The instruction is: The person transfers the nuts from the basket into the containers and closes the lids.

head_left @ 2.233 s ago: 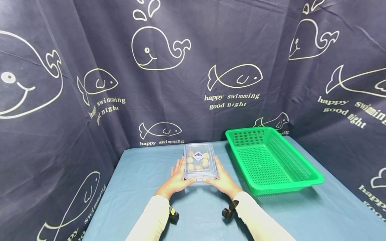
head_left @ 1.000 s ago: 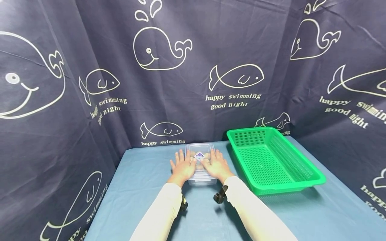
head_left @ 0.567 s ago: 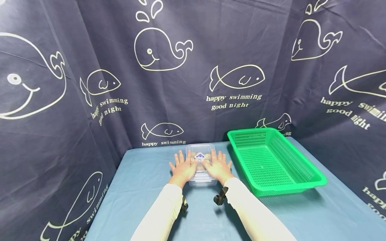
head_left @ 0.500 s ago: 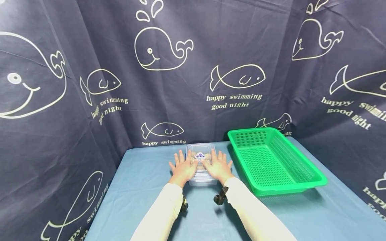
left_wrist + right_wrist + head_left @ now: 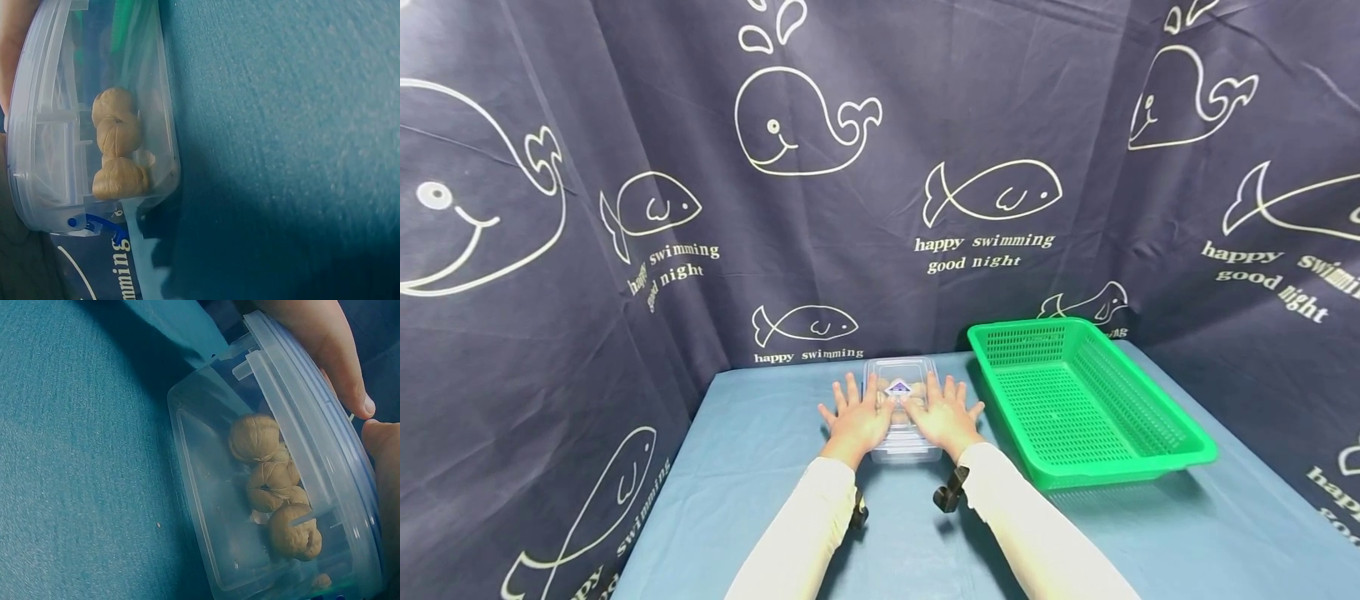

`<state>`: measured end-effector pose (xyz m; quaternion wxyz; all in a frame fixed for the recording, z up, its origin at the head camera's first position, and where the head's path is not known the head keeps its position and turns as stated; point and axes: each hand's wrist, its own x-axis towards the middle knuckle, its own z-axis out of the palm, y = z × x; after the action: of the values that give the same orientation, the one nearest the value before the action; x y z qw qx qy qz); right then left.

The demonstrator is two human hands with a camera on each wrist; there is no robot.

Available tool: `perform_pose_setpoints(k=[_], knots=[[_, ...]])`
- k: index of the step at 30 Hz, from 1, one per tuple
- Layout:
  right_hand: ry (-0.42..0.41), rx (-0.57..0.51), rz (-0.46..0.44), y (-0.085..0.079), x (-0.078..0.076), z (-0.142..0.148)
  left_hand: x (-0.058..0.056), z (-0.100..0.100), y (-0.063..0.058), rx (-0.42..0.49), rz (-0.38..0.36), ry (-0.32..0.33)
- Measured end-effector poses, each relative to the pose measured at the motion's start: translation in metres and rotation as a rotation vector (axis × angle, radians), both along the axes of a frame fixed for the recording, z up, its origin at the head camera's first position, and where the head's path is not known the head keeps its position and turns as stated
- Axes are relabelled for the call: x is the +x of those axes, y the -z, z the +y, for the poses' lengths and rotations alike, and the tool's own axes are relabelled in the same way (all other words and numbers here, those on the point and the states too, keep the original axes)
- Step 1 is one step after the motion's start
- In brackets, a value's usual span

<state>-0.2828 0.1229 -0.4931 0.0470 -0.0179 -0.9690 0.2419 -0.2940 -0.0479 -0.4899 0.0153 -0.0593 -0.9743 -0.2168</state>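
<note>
A clear plastic food container [image 5: 906,452] with its lid on stands upright near the table's back edge, a diamond-shaped label [image 5: 898,389] on top. Several walnuts [image 5: 254,437] show through its wall in both wrist views. My left hand [image 5: 857,423] lies with spread fingers over the left half of the lid, and my right hand [image 5: 946,418] mirrors it on the right half. The two thumbs come close together near the label; in the right wrist view their tips almost meet above the lid. A blue clip [image 5: 107,226] hangs at one end of the container, angled away from the wall.
To the right stands a green perforated plastic basket [image 5: 1048,462], with nothing in it. Both share a blue cloth-covered table [image 5: 760,467]. Dark curtains [image 5: 880,217] with whale and fish drawings close off the back and sides.
Both hands have gone from holding the container's sides to lying on top of its lid. Over the last second they have stayed there almost still.
</note>
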Motion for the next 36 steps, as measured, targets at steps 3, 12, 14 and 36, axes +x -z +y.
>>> perform_pose_setpoints(k=[3, 12, 14, 36], knots=[[0.004, 0.004, 0.008, -0.0002, 0.0003, 0.0001, 0.0003, 0.0009, -0.0011, -0.013, -0.003, -0.005], [0.02, 0.048, 0.016, -0.0024, 0.0029, 0.0005, 0.0007, 0.0038, -0.0032, -0.053, -0.009, -0.02], [0.022, 0.051, 0.011, -0.0035, 0.003, 0.0, 0.0005, 0.0043, -0.0032, -0.063, -0.009, -0.027], [0.047, 0.053, -0.017, -0.0026, 0.0018, -0.0004, 0.0013, 0.0008, -0.0044, -0.053, 0.001, -0.03]])
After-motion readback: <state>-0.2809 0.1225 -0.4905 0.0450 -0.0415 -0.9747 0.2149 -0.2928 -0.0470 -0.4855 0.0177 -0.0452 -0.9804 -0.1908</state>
